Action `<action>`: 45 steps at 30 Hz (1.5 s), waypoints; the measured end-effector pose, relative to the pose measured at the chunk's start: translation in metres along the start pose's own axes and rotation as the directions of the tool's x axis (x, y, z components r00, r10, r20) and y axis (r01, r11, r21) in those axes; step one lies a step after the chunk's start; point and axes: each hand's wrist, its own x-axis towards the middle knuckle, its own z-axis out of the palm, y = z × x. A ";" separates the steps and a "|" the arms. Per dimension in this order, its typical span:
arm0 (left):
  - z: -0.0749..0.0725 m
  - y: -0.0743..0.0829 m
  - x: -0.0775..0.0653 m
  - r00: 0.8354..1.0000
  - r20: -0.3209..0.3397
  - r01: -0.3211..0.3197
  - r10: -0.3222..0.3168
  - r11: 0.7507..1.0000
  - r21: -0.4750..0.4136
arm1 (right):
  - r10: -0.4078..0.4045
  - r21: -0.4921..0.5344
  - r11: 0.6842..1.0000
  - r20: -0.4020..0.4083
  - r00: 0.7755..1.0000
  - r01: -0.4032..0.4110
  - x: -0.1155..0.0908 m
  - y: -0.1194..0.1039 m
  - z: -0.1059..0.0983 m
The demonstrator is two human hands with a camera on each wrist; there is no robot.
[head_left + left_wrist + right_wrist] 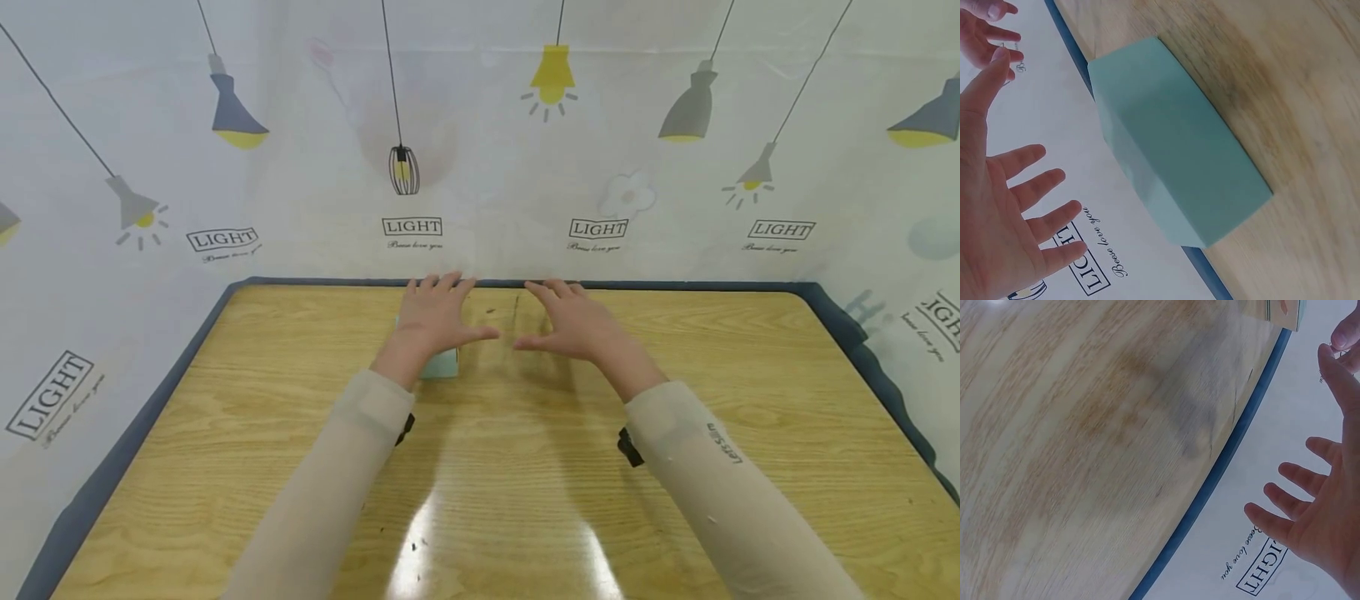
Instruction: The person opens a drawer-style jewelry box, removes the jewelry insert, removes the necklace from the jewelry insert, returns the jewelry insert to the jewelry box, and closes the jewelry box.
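A light teal box [1172, 137] stands on the wooden table, shown whole in the left wrist view. In the head view my left hand [435, 317] is over this box [442, 365] and hides most of it. The fingers of that hand are spread, and nothing is held in them. My right hand [573, 323] is to the right of it above the table, fingers also spread and holding nothing. Both thumbs point toward each other with a small gap between them. At the top of the right wrist view, only a corner of the box [1284, 314] shows.
The wood-grain table [510, 483] has a dark blue edging [675, 285] along its back and sides. Behind it hangs a white sheet [495, 167] printed with lamps and lettering. A black strap piece [630, 447] shows under the right sleeve [720, 483].
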 end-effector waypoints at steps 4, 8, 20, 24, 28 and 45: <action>-0.002 -0.003 -0.003 1.000 0.004 0.001 -0.001 1.000 -0.012 | -0.001 -0.002 1.000 0.015 1.000 0.001 0.002 -0.003 0.002; -0.001 -0.006 -0.004 1.000 0.009 0.003 -0.003 1.000 -0.006 | -0.001 0.005 1.000 0.021 1.000 0.001 0.005 -0.006 0.005; 0.004 -0.018 -0.007 1.000 0.027 -0.002 0.001 1.000 0.018 | -0.029 0.040 0.999 -0.003 1.000 0.029 0.009 -0.015 0.016; 0.005 -0.023 -0.009 0.999 0.035 -0.002 0.002 1.000 0.008 | -0.033 0.051 0.998 0.008 0.999 0.033 0.012 -0.017 0.019; 0.006 -0.027 -0.013 0.999 0.043 0.007 -0.006 1.000 -0.020 | -0.028 0.046 0.999 0.015 0.999 0.027 0.014 -0.019 0.020; 0.012 -0.043 -0.020 0.999 0.041 0.032 -0.029 0.996 -0.078 | -0.058 0.045 0.997 0.016 0.998 0.058 0.026 -0.037 0.026</action>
